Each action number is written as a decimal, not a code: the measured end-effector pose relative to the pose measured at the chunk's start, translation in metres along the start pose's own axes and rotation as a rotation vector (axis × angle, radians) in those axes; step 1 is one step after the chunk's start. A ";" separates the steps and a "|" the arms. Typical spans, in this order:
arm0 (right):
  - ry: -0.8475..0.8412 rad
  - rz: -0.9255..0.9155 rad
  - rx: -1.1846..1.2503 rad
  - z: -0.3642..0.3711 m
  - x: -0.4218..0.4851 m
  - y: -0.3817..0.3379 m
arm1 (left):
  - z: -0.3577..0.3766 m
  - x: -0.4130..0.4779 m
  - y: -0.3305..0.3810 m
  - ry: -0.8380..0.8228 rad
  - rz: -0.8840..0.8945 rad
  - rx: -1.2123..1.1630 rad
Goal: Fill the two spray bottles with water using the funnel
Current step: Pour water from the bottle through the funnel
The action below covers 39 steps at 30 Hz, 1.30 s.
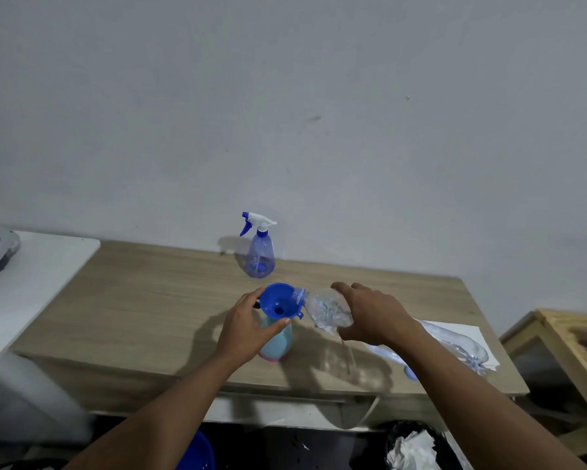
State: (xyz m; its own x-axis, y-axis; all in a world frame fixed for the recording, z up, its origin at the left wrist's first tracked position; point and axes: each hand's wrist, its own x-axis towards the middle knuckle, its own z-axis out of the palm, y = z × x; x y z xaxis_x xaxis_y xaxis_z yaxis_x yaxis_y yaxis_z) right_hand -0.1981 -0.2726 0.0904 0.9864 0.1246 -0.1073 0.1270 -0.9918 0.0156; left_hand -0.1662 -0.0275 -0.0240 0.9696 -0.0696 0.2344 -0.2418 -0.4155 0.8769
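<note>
- Fingers (248, 299) of your left hand (248, 325) are curled round the top of the pale blue plastic bottle (278, 344), thumb across its front, right under the round blue plastic funnel (278, 301) seated in its neck.
- Right hand (370, 313) is wrapped round the clear plastic water bottle (322, 308). The bottle is tipped left, with its mouth at the funnel's right rim.
- Can't tell whether water is running yet.
- Risk: the mouth sits at the rim, not over the middle. If you tip more without shifting left, water likely goes over the edge onto the wooden table (149, 286).
- Risk: the funnel hole is small. Pour fast and the bowl probably fills and overflows onto your left thumb.
- Risk: the soft clear bottle may buckle if you squeeze it, giving a gulping surge. Keep the grip light.
- Risk: the pale bottle is opaque, so the level is hidden and overfilling is easy.
- Risk: if you loosen the left hand, the top-heavy funnel could tilt or the bottle could tip.
- Translucent blue spray bottle with white-and-blue trigger head (260, 256) stands far, by the wall, well apart. It looks empty, head on, so that fill is not yet done.
- Second clear plastic bottle (461, 344) lies near right on a white sheet of paper (482, 337). A spill could soak the paper.
</note>
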 end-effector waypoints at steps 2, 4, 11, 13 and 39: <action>-0.005 -0.003 -0.022 0.000 0.001 -0.001 | -0.001 -0.001 0.001 0.001 0.003 0.001; -0.009 -0.008 -0.038 0.000 0.001 -0.001 | -0.001 -0.002 0.003 0.000 0.002 0.001; -0.013 -0.015 -0.082 0.000 0.003 -0.001 | -0.001 -0.001 0.005 -0.005 0.006 -0.008; -0.019 -0.014 -0.083 0.001 0.003 -0.001 | -0.001 0.000 0.004 -0.004 0.001 -0.007; 0.542 0.347 0.789 0.026 -0.014 0.062 | 0.001 0.002 -0.006 -0.019 -0.017 -0.004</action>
State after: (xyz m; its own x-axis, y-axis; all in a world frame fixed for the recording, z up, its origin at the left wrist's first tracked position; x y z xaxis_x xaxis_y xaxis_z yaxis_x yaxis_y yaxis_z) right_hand -0.2071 -0.3363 0.0668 0.8951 -0.3718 0.2460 -0.0875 -0.6877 -0.7207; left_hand -0.1628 -0.0266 -0.0292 0.9742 -0.0793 0.2112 -0.2249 -0.4129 0.8826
